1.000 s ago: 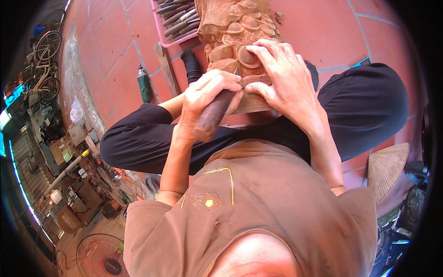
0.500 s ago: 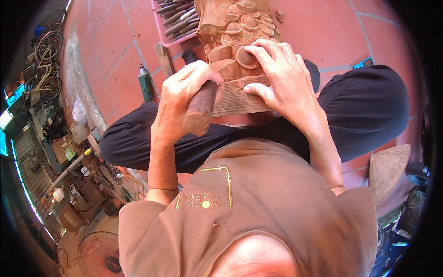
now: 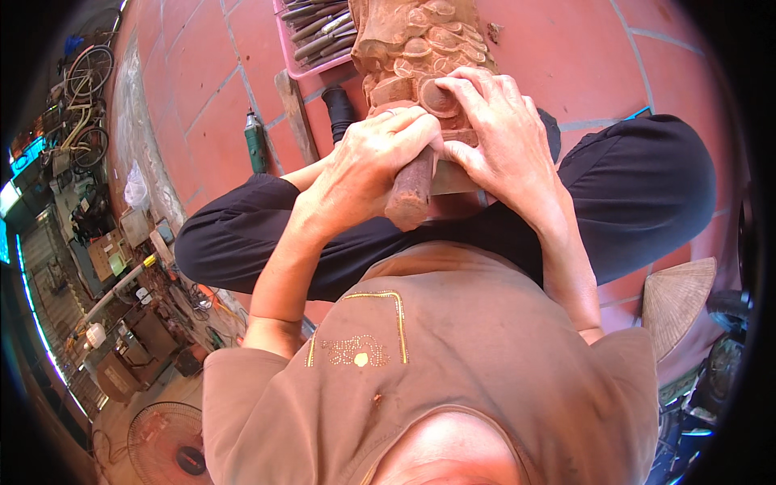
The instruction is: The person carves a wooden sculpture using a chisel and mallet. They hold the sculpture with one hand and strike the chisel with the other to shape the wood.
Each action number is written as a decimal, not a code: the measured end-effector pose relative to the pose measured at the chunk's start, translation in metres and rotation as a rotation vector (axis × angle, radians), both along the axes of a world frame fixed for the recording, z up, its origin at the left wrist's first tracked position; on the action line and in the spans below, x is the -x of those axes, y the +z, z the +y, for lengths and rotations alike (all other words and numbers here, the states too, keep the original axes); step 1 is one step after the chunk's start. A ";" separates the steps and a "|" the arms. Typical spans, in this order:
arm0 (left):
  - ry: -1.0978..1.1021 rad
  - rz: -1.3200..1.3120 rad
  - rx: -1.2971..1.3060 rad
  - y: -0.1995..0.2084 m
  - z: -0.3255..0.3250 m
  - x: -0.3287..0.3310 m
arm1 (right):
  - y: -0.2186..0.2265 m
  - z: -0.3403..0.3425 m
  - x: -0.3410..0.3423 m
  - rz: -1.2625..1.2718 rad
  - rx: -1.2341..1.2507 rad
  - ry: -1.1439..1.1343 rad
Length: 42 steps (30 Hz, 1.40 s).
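A brown wood carving [image 3: 420, 44], covered with rounded, coin-like relief shapes, lies in front of my crossed legs. My left hand [image 3: 376, 162] is closed round a thick, dark wooden tool handle [image 3: 410, 198], whose blunt end points back toward me. The tool's working end is hidden behind the hand, so its kind does not show. My right hand [image 3: 509, 133] grips the near right part of the carving, fingertips curled over a round raised disc [image 3: 436, 97]. Its thumb reaches in close beside my left hand.
A pink tray [image 3: 293, 61] of several carving tools stands behind left. Nearby are a black cylindrical object [image 3: 339, 113], a wooden stick [image 3: 297, 117] and a green power tool [image 3: 255, 141]. A fan [image 3: 166, 444], bicycles [image 3: 87, 77] and a woven fan-shaped piece [image 3: 679, 307] lie farther out.
My left hand has moved right and inward with the tool handle, closer to my right hand, uncovering the black cylinder. My right hand stays on the carving, almost unmoved.
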<state>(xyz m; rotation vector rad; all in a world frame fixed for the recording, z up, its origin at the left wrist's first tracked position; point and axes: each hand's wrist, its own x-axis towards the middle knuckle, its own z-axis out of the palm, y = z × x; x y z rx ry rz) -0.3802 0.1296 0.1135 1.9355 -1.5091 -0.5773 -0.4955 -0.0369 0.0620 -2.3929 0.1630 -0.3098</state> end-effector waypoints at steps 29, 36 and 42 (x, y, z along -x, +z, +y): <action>0.201 0.005 0.009 0.013 0.038 -0.026 | 0.004 0.000 0.003 0.079 -0.031 0.003; 0.130 0.145 0.162 -0.014 0.019 -0.002 | 0.001 0.001 0.000 0.040 -0.019 0.008; 0.113 0.144 0.113 -0.016 0.030 -0.005 | -0.001 0.001 0.000 0.010 -0.020 -0.001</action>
